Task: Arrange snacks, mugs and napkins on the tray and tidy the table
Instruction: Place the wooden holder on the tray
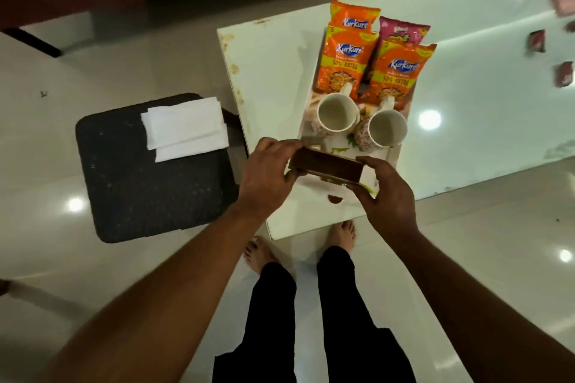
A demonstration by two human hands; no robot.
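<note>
Both hands, left (264,177) and right (389,196), grip a brown box (326,166), hiding the tray's (392,155) near edge.

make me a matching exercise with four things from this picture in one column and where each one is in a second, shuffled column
Things
1. white paper napkins
2. two white floral mugs
3. brown wooden box
4. orange Kurkure snack packets

Places
A. far end of the tray
B. on the dark cushioned stool
C. held between the left hand and right hand
D. middle of the tray, mouths up

Pairs: 1-B, 2-D, 3-C, 4-A
</note>
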